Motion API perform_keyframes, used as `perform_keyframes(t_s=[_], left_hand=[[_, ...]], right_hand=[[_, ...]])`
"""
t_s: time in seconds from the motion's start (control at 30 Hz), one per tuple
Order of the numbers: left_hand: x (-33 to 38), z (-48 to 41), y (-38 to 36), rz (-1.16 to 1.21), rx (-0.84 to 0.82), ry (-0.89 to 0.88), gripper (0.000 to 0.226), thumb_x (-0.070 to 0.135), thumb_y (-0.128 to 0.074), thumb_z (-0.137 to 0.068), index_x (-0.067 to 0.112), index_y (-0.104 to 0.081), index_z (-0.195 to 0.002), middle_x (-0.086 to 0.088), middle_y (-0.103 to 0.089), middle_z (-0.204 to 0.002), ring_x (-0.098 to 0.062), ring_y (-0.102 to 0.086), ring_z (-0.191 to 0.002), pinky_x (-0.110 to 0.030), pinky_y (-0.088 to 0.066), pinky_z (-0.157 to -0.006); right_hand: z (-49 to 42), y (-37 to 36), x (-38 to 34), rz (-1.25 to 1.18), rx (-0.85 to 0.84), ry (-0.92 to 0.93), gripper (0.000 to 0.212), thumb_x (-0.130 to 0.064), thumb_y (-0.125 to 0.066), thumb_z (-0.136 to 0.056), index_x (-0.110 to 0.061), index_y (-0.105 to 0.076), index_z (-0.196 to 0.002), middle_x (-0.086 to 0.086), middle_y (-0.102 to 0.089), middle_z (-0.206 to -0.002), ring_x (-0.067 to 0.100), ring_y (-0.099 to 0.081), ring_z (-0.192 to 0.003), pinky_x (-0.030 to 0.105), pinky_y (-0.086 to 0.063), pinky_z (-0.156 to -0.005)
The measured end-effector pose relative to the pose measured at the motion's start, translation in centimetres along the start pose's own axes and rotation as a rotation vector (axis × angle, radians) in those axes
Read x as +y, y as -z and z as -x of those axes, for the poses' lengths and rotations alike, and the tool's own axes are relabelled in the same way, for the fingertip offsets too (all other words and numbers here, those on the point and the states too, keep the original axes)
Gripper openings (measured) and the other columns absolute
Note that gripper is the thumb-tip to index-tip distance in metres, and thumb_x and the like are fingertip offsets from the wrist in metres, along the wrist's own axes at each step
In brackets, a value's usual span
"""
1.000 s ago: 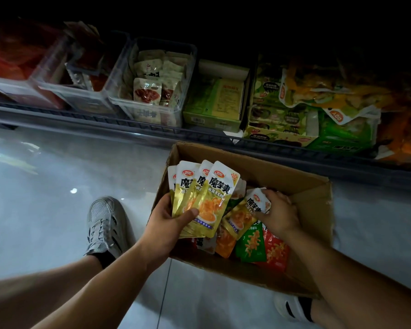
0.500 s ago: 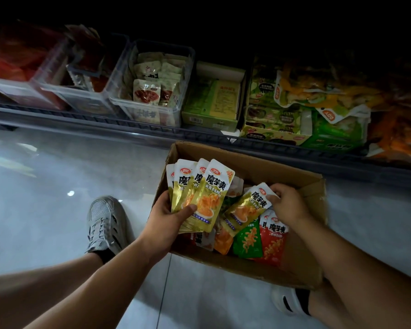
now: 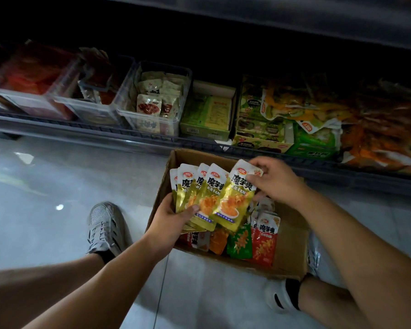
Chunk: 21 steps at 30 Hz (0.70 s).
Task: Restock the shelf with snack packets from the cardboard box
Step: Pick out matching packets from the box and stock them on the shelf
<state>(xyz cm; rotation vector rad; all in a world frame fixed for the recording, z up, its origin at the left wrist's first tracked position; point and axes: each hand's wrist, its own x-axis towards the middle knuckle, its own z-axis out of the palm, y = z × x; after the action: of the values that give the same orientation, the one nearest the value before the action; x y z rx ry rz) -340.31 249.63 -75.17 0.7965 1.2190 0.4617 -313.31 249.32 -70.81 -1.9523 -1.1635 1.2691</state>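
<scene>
Several yellow snack packets [image 3: 207, 193] fan from the left hand [image 3: 173, 217], its grip curled round them at frame centre; the right hand [image 3: 278, 184] pinches the rightmost packet's top. Other loose packets [image 3: 263, 241] lie in the cardboard box [image 3: 292, 252], lower right; this handful looks yet to reach the shelf [image 3: 152, 136] above.

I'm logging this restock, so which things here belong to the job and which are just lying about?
Job: yellow packets, held in left hand, front one pinched by right hand; box; loose packets in it; shelf.
Lying about: clear bin, green carton, shoe.
</scene>
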Motion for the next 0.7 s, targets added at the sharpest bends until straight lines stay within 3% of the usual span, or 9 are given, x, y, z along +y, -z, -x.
perform_keyframes(t_s=[0.07,0.2,0.33,0.43,0.5,0.57,0.7], left_hand=[[0.1,0.4,-0.2,0.039,-0.031,0.005,0.042,0.014,-0.074,-0.091,0.023,-0.056,-0.129,-0.006,-0.077,-0.115,-0.029,-0.075,-0.104,-0.055,-0.056,-0.098],[0.2,0.7,-0.2,0.027,-0.067,-0.005,0.044,0.012,-0.073,-0.090,0.020,-0.056,-0.130,-0.006,-0.076,-0.116,-0.028,-0.074,-0.106,-0.055,-0.055,-0.100],[0.1,0.4,0.1,-0.006,-0.042,-0.011,0.042,0.010,-0.073,-0.092,0.021,-0.057,-0.129,-0.004,-0.077,-0.113,-0.026,-0.076,-0.102,-0.052,-0.058,-0.096],[0.0,-0.1,0.3,-0.018,-0.008,-0.015,0.043,0.010,-0.074,-0.092,0.024,-0.056,-0.129,-0.001,-0.077,-0.113,-0.024,-0.076,-0.101,-0.051,-0.060,-0.093],[-0.1,-0.5,0.3,-0.014,0.008,-0.015,0.046,0.011,-0.074,-0.091,0.023,-0.055,-0.131,-0.002,-0.077,-0.114,-0.024,-0.076,-0.100,-0.052,-0.060,-0.092],[-0.3,-0.7,0.5,-0.022,0.024,-0.019,0.045,0.012,-0.075,-0.090,0.025,-0.055,-0.128,-0.001,-0.077,-0.113,-0.024,-0.076,-0.100,-0.052,-0.060,-0.091],[-0.8,-1.1,0.9,0.021,0.040,0.013,0.044,0.009,-0.072,-0.090,0.020,-0.054,-0.128,-0.007,-0.076,-0.116,-0.029,-0.076,-0.101,-0.054,-0.060,-0.090]], right_hand=[[-0.1,-1.2,-0.4,-0.036,0.002,-0.042,0.027,-0.005,-0.072,-0.089,-0.018,-0.061,-0.110,0.004,-0.069,-0.108,0.023,-0.074,-0.086,0.045,-0.063,-0.063],[-0.3,-3.3,0.0,-0.032,0.079,-0.068,0.032,-0.005,-0.076,-0.086,-0.019,-0.060,-0.110,0.006,-0.067,-0.112,0.021,-0.073,-0.086,0.036,-0.062,-0.058],[-0.5,-3.5,0.4,-0.107,0.045,-0.036,0.038,-0.011,-0.072,-0.091,-0.024,-0.056,-0.123,-0.001,-0.068,-0.110,0.020,-0.074,-0.085,0.042,-0.063,-0.066],[-1.4,-3.0,2.5,-0.187,0.176,-0.118,0.037,-0.017,-0.064,-0.097,-0.024,-0.051,-0.130,0.000,-0.066,-0.109,0.022,-0.072,-0.087,0.042,-0.063,-0.067],[-2.1,-2.7,5.7,-0.063,0.233,-0.209,0.031,-0.017,-0.062,-0.098,-0.020,-0.055,-0.128,0.004,-0.067,-0.111,0.021,-0.070,-0.088,0.040,-0.062,-0.070],[-2.4,-3.0,9.3,0.091,0.152,-0.286,0.030,-0.020,-0.062,-0.097,-0.019,-0.059,-0.127,0.004,-0.067,-0.118,0.019,-0.066,-0.094,0.036,-0.058,-0.074],[-2.8,-4.6,13.5,0.273,0.069,-0.284,0.052,-0.021,-0.074,-0.090,-0.014,-0.055,-0.138,0.008,-0.060,-0.134,0.028,-0.056,-0.122,0.030,-0.045,-0.092]])
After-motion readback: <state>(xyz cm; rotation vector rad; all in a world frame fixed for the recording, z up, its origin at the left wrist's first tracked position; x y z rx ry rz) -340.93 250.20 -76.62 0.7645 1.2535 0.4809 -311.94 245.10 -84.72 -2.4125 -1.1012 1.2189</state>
